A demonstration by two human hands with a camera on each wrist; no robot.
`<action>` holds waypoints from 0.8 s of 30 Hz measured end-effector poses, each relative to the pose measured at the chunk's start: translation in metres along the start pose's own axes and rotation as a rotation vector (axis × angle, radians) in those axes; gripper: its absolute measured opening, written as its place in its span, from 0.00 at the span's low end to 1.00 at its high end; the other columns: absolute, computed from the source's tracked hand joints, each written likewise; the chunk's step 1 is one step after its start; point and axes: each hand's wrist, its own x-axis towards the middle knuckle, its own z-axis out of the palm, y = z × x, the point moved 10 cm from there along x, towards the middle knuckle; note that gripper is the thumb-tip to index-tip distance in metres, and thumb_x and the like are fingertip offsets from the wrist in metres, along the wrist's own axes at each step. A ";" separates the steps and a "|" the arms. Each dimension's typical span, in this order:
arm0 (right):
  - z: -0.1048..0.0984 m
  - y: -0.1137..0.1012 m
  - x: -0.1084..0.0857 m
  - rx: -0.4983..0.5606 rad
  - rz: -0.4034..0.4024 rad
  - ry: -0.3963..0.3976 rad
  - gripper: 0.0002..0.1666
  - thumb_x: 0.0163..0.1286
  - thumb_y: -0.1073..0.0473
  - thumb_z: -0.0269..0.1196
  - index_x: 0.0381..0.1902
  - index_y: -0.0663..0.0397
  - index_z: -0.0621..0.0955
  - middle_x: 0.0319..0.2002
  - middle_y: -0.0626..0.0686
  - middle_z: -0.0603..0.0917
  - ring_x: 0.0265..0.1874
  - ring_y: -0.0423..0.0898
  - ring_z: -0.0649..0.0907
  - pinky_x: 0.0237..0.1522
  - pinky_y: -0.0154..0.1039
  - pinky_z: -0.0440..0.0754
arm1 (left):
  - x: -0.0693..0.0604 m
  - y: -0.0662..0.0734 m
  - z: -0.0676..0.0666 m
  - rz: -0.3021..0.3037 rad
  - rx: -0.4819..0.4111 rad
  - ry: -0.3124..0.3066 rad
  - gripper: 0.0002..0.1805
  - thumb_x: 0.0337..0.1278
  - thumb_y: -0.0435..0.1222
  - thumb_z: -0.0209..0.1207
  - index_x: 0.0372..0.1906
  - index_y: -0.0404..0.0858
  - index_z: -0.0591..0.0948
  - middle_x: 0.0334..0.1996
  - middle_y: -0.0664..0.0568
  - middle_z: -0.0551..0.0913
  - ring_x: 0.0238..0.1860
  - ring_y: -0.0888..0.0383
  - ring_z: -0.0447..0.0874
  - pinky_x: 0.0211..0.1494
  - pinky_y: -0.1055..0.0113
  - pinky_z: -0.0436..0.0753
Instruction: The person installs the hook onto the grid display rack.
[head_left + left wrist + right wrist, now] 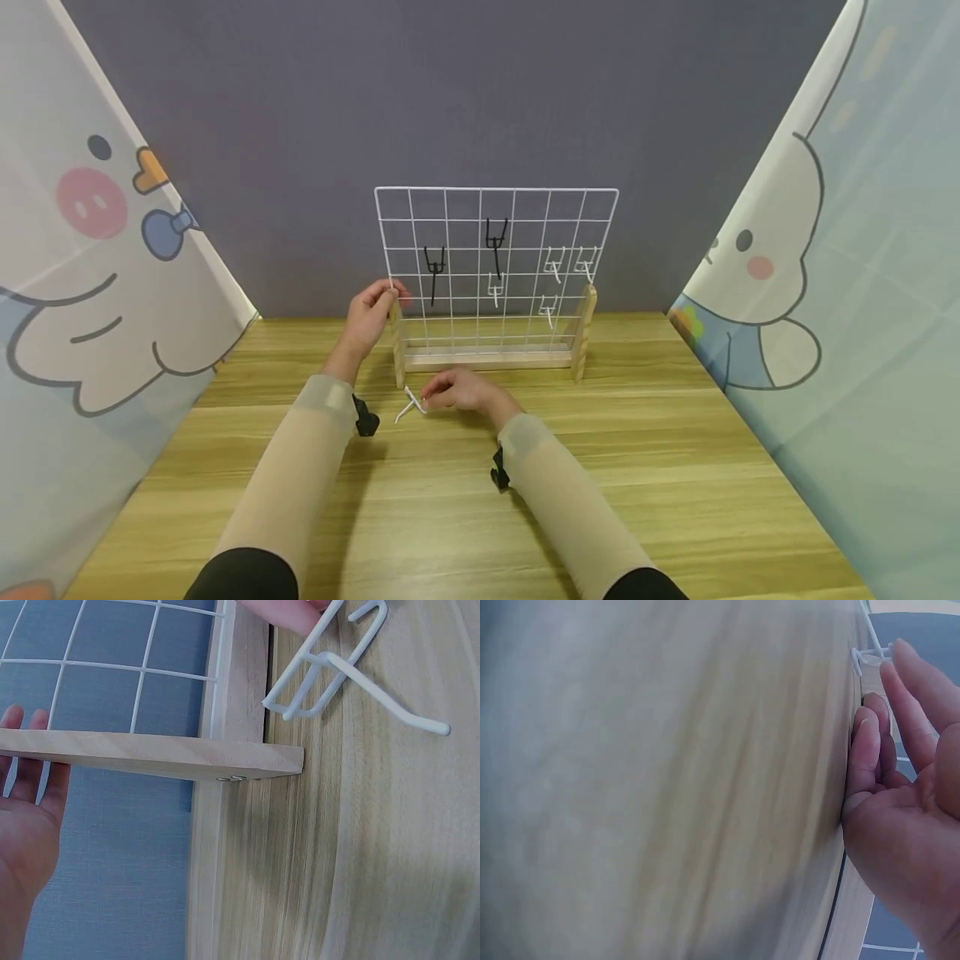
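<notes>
A white wire grid panel (pixel 465 200) stands upright in a wooden base with a post on each side. My left hand (pixel 369 318) grips the left wooden post (pixel 399 350), thumb in front; in the left wrist view, fingers (pixel 54 791) pass behind the post. Just in front of the base, my right hand (pixel 467 392) pinches a white hook (pixel 411 403) between thumb and fingertips. The left wrist view shows this hook (pixel 360 671) close up, its prong pointing away from the rack. In the right wrist view, the hook (pixel 870 654) is partly hidden by fingertips.
Two black hooks (pixel 495 242) and several white hooks (pixel 553 265) hang on the grid. The rack stands on a wood-grain table (pixel 675 467) against a dark backdrop (pixel 450 83). Cartoon-printed curtains (pixel 780 250) close off both sides.
</notes>
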 end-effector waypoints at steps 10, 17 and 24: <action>-0.002 0.006 0.000 0.046 0.004 0.013 0.15 0.75 0.61 0.71 0.56 0.59 0.89 0.48 0.50 0.91 0.44 0.39 0.80 0.48 0.34 0.78 | 0.000 -0.002 -0.001 0.003 -0.015 0.019 0.20 0.87 0.41 0.51 0.59 0.27 0.81 0.51 0.46 0.89 0.58 0.44 0.93 0.59 0.63 0.84; -0.002 0.007 -0.001 0.062 0.008 0.012 0.15 0.75 0.62 0.71 0.56 0.61 0.88 0.47 0.50 0.91 0.43 0.39 0.80 0.48 0.34 0.78 | 0.001 -0.003 -0.002 0.014 -0.024 0.023 0.19 0.87 0.40 0.51 0.59 0.26 0.80 0.50 0.47 0.90 0.56 0.48 0.93 0.56 0.69 0.83; -0.002 0.009 0.000 0.106 0.002 0.006 0.15 0.76 0.63 0.70 0.57 0.63 0.88 0.48 0.51 0.91 0.44 0.39 0.81 0.49 0.34 0.79 | -0.001 -0.001 -0.001 0.013 -0.011 0.019 0.20 0.88 0.41 0.50 0.59 0.26 0.81 0.56 0.35 0.88 0.59 0.44 0.92 0.60 0.65 0.82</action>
